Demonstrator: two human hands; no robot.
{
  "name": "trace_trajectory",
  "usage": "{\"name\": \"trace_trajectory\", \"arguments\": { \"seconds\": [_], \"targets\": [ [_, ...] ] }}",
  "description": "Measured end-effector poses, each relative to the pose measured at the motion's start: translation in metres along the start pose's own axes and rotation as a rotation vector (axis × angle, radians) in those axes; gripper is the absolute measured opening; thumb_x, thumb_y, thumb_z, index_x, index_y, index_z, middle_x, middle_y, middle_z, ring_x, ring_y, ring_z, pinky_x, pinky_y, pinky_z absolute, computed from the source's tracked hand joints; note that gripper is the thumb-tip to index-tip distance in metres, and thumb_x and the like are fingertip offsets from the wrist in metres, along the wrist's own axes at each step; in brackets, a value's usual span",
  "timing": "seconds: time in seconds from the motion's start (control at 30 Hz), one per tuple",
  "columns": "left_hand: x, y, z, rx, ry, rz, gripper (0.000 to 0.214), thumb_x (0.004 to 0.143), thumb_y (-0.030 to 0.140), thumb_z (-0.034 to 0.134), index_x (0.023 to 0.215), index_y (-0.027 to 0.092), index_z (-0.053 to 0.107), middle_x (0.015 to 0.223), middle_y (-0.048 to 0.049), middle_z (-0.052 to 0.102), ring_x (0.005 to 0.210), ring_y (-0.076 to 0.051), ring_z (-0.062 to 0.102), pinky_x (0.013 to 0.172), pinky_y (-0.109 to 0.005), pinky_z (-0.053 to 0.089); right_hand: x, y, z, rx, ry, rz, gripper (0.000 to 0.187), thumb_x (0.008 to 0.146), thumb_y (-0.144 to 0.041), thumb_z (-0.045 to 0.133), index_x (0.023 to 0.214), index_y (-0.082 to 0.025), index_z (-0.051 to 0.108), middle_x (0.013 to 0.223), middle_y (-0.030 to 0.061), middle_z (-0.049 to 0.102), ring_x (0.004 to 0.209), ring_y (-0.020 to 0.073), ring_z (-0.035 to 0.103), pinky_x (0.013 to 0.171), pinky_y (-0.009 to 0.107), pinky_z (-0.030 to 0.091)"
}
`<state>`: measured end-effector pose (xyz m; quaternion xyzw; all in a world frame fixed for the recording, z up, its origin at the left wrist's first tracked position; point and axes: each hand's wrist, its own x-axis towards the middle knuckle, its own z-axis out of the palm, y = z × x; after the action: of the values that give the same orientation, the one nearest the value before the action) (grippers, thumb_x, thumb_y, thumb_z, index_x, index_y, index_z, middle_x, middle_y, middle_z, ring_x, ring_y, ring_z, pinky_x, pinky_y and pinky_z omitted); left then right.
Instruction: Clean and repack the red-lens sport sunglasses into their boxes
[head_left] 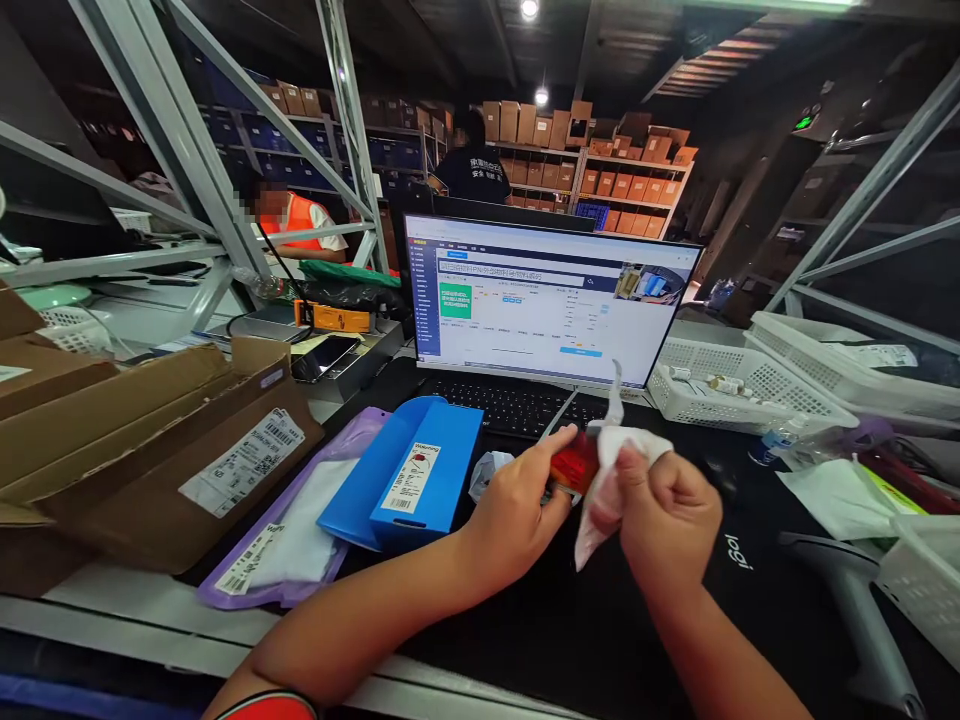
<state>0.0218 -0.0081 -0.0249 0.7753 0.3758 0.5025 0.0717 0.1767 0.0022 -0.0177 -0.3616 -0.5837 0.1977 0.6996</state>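
Here, I saw the left hand (517,515) clamped around a red item (571,464) and the right hand (670,510) pinching a white tissue (606,472) at its right side, above the black mat (757,625), right of the blue box (451,468).

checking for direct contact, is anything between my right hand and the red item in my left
Yes: the crumpled white sheet pinched in the right hand lies between that hand and the red item. The left hand grips the item with nothing visible between.
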Motion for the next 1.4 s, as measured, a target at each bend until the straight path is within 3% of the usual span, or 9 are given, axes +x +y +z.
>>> {"name": "trace_trajectory", "arguments": {
  "seconds": [0.17, 0.4, 0.6, 0.73, 0.9, 1.03, 1.2, 1.3, 1.4],
  "targets": [
    [0.003, 0.001, -0.012, -0.081, -0.043, -0.217, 0.048, 0.092, 0.019, 0.051, 0.140, 0.016, 0.048, 0.131, -0.0106, 0.067, 0.118, -0.024, 0.066, 0.101, -0.038, 0.054, -0.012, 0.007, 0.019, -0.174, -0.056, -0.423, 0.053, 0.083, -0.013, 0.071, 0.051, -0.018, 0.030, 0.048, -0.0130, 0.025, 0.044, 0.0039, 0.025, 0.092, 0.036, 0.049],
    [0.007, 0.001, -0.015, -0.034, -0.259, -0.059, 0.058, 0.089, 0.008, 0.047, 0.146, 0.019, 0.042, 0.147, -0.0080, 0.055, 0.137, -0.023, 0.051, 0.116, -0.042, 0.042, 0.008, 0.002, 0.003, 0.108, 0.018, 0.294, 0.060, 0.081, -0.042, 0.077, 0.059, -0.023, 0.024, 0.051, -0.0100, 0.029, 0.045, 0.0063, 0.026, 0.040, 0.021, 0.023],
    [0.006, -0.006, -0.017, -0.042, -0.164, -0.108, 0.054, 0.091, 0.014, 0.051, 0.145, 0.014, 0.044, 0.143, -0.0124, 0.058, 0.132, -0.026, 0.056, 0.110, -0.042, 0.049, -0.020, 0.009, 0.021, -0.114, -0.015, -0.101, 0.058, 0.085, -0.032, 0.072, 0.050, -0.020, 0.027, 0.045, -0.0104, 0.027, 0.045, 0.0055, 0.026, 0.057, 0.024, 0.040],
    [0.013, -0.002, -0.029, -0.022, -0.279, -0.027, 0.053, 0.090, 0.011, 0.049, 0.143, 0.015, 0.048, 0.144, -0.0104, 0.058, 0.135, -0.026, 0.054, 0.116, -0.043, 0.043, -0.003, 0.008, 0.018, 0.058, -0.096, 0.130, 0.061, 0.079, -0.038, 0.077, 0.054, -0.021, 0.024, 0.051, -0.0095, 0.027, 0.049, 0.0060, 0.024, 0.049, 0.021, 0.030],
    [0.022, -0.006, -0.041, 0.003, -0.262, -0.022, 0.054, 0.092, 0.011, 0.047, 0.145, 0.018, 0.047, 0.146, -0.0083, 0.057, 0.136, -0.023, 0.053, 0.118, -0.041, 0.040, 0.054, 0.012, -0.030, 0.085, -0.195, 0.292, 0.061, 0.078, -0.048, 0.076, 0.059, -0.023, 0.023, 0.054, -0.0090, 0.024, 0.051, 0.0071, 0.021, 0.046, 0.021, 0.022],
    [0.026, -0.019, -0.056, 0.014, -0.164, -0.069, 0.051, 0.092, 0.013, 0.051, 0.143, 0.018, 0.050, 0.135, -0.0082, 0.064, 0.121, -0.021, 0.063, 0.107, -0.034, 0.049, 0.096, 0.040, -0.098, -0.507, -0.439, 0.182, 0.045, 0.079, -0.043, 0.071, 0.061, -0.022, 0.036, 0.055, -0.0069, 0.035, 0.052, 0.0092, 0.032, 0.049, 0.023, 0.026],
    [0.031, -0.025, -0.072, -0.021, -0.067, -0.113, 0.054, 0.090, 0.013, 0.056, 0.143, 0.021, 0.050, 0.133, -0.0067, 0.065, 0.107, -0.018, 0.068, 0.096, -0.029, 0.054, 0.116, 0.081, -0.137, -1.052, -0.783, 0.422, 0.030, 0.083, -0.035, 0.065, 0.110, -0.021, 0.064, 0.068, 0.0014, 0.062, 0.064, 0.0227, 0.060, 0.060, 0.032, 0.045],
    [0.033, -0.024, -0.073, 0.010, -0.117, -0.075, 0.054, 0.090, 0.012, 0.054, 0.143, 0.019, 0.050, 0.140, -0.0077, 0.060, 0.122, -0.021, 0.061, 0.106, -0.031, 0.048, 0.107, 0.069, -0.116, -1.225, -0.584, 0.180, 0.053, 0.085, -0.032, 0.065, 0.135, -0.018, 0.055, 0.097, 0.0137, 0.070, 0.085, 0.0323, 0.066, 0.078, 0.047, 0.052],
    [0.033, -0.022, -0.071, 0.004, -0.207, 0.010, 0.059, 0.088, 0.008, 0.050, 0.146, 0.022, 0.047, 0.146, -0.0070, 0.055, 0.131, -0.021, 0.055, 0.111, -0.033, 0.045, 0.084, 0.035, -0.076, -0.936, -0.385, -0.292, 0.065, 0.090, -0.030, 0.061, 0.150, -0.025, 0.038, 0.134, 0.0167, 0.057, 0.092, 0.0272, 0.066, 0.093, 0.049, 0.051]
  ]
}}
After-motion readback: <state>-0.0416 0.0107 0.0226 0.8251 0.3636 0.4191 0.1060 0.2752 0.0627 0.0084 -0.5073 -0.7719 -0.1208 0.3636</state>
